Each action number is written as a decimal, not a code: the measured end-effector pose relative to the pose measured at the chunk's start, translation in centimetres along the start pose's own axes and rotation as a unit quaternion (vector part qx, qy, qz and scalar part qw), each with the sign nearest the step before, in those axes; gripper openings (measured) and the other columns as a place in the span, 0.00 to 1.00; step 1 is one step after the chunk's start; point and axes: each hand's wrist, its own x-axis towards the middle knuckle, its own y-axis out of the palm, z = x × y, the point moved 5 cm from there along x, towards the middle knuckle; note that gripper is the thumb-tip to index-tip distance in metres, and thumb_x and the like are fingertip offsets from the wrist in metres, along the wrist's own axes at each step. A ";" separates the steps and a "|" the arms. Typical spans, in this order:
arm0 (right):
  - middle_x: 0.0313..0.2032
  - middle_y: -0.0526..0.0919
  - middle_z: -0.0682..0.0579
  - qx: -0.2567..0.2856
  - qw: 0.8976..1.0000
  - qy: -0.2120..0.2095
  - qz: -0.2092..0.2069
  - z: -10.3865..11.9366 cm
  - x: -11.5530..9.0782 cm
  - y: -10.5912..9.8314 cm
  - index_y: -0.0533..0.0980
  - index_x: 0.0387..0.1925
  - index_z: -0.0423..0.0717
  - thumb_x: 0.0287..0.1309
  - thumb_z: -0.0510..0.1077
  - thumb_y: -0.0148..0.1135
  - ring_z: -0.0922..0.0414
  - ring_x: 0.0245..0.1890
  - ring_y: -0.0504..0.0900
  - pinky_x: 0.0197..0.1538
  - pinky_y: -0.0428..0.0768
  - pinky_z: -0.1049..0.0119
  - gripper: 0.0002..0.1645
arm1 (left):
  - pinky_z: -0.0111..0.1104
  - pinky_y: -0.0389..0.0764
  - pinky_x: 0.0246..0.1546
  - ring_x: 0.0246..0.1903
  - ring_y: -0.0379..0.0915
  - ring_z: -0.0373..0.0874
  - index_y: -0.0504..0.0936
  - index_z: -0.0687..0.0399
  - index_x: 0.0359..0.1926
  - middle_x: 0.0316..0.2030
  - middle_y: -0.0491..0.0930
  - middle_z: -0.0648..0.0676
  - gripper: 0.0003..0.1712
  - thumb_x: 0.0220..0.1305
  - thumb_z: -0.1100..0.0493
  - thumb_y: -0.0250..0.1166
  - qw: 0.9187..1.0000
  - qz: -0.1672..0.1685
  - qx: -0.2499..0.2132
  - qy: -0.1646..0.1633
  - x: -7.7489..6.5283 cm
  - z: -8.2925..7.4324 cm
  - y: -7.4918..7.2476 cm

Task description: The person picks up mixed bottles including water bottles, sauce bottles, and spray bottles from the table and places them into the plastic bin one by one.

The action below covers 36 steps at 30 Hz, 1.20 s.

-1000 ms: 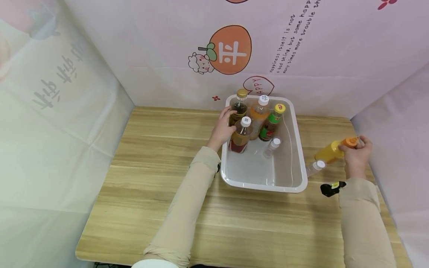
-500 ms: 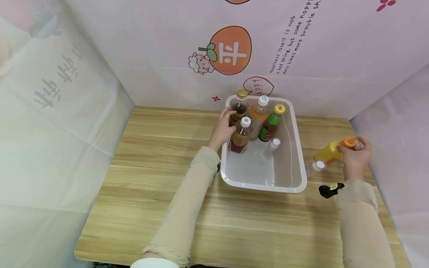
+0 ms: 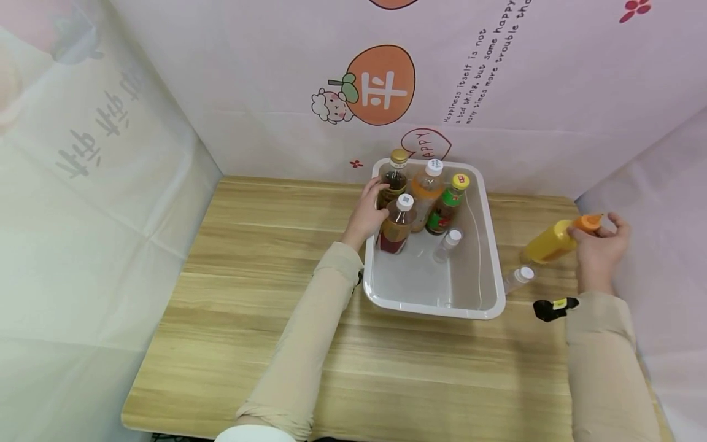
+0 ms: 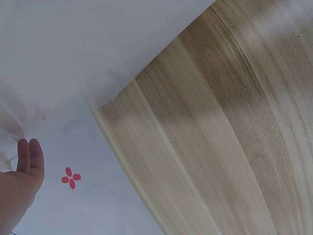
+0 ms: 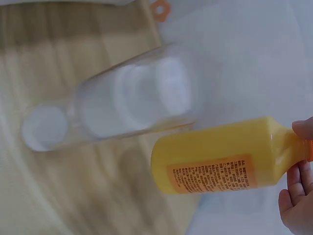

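Note:
My right hand (image 3: 599,248) pinches a yellow squeeze bottle (image 3: 547,244) near its orange nozzle cap (image 3: 588,223). The bottle tilts, its base toward the tub; printed text shows on its side in the right wrist view. Close beside it stands a clear bottle with a white cap (image 3: 518,279), blurred in that wrist view. Across the left rim of a white tub (image 3: 436,309) lies my left hand (image 3: 367,213), fingertips by a gold-capped dark bottle (image 3: 394,178) and thumb by a white-capped bottle of red-brown liquid (image 3: 396,227). In the left wrist view two fingers look nearly straight.
Also in the tub are a white-capped bottle with an orange label (image 3: 426,187), a yellow-capped green-labelled bottle (image 3: 444,209) and a small clear bottle (image 3: 446,245). The tub sits on a wooden table (image 3: 265,276). Printed fabric walls (image 3: 265,92) enclose its back and sides.
My right hand has shifted up and to the right, drawing the yellow squeeze bottle away from the clear bottle. My left hand stays at the tub rim.

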 end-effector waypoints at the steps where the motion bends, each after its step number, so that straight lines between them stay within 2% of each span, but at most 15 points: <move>1: 0.37 0.75 0.60 0.008 1.000 -0.008 0.002 0.5 -0.1 0.0 0.63 0.61 0.58 0.43 0.21 0.63 0.69 0.33 0.75 0.33 0.75 0.87 0.46 | 0.42 0.62 0.70 0.74 0.47 0.48 0.64 0.52 0.67 0.75 0.47 0.45 0.33 0.60 0.69 0.55 1.000 -0.001 -0.001 0.001 0.0 0.0 0.0; 6: 0.42 0.73 0.57 0.041 0.998 -0.036 0.017 2.9 -0.9 0.5 0.66 0.58 0.57 0.43 0.22 0.65 0.67 0.39 0.74 0.36 0.77 0.86 0.43 | 0.42 0.62 0.70 0.74 0.47 0.48 0.64 0.52 0.67 0.75 0.47 0.45 0.32 0.60 0.69 0.55 1.000 -0.003 -0.004 0.002 0.0 0.0 0.0; 12: 0.44 0.74 0.56 0.088 0.994 -0.055 0.041 5.6 -2.5 1.3 0.67 0.57 0.55 0.37 0.23 0.71 0.65 0.41 0.73 0.37 0.79 0.83 0.46 | 0.41 0.63 0.70 0.74 0.47 0.47 0.64 0.51 0.67 0.74 0.47 0.45 0.32 0.61 0.69 0.55 1.000 -0.005 -0.004 0.001 0.0 0.0 0.0; 18: 0.46 0.75 0.55 0.099 0.989 -0.080 0.077 7.6 -4.5 2.6 0.66 0.57 0.54 0.38 0.24 0.71 0.64 0.42 0.73 0.39 0.78 0.83 0.45 | 0.42 0.61 0.71 0.74 0.46 0.47 0.64 0.52 0.67 0.74 0.48 0.45 0.33 0.60 0.69 0.56 1.000 -0.008 -0.001 0.002 -0.1 -0.1 -0.1; 23: 0.47 0.75 0.54 0.104 0.984 -0.097 0.106 8.6 -6.3 3.9 0.65 0.58 0.53 0.40 0.24 0.70 0.63 0.43 0.73 0.40 0.78 0.83 0.44 | 0.42 0.60 0.71 0.74 0.46 0.48 0.64 0.53 0.67 0.74 0.48 0.45 0.33 0.60 0.69 0.55 1.000 -0.010 -0.008 0.002 -0.1 -0.1 -0.1; 28: 0.42 0.77 0.53 0.114 0.979 -0.107 0.132 9.2 -7.8 5.3 0.69 0.56 0.51 0.38 0.22 0.69 0.62 0.41 0.73 0.39 0.79 0.82 0.42 | 0.42 0.59 0.72 0.74 0.47 0.48 0.65 0.53 0.67 0.74 0.48 0.45 0.33 0.59 0.70 0.56 1.000 -0.012 -0.008 0.004 -0.1 0.0 -0.2; 36: 0.34 0.80 0.53 0.107 0.967 -0.131 0.190 9.4 -10.2 7.5 0.68 0.55 0.50 0.38 0.21 0.69 0.60 0.39 0.74 0.39 0.80 0.81 0.42 | 0.42 0.57 0.73 0.74 0.47 0.47 0.65 0.53 0.67 0.74 0.49 0.45 0.33 0.59 0.69 0.56 1.000 -0.011 -0.010 0.004 -0.1 -0.1 -0.1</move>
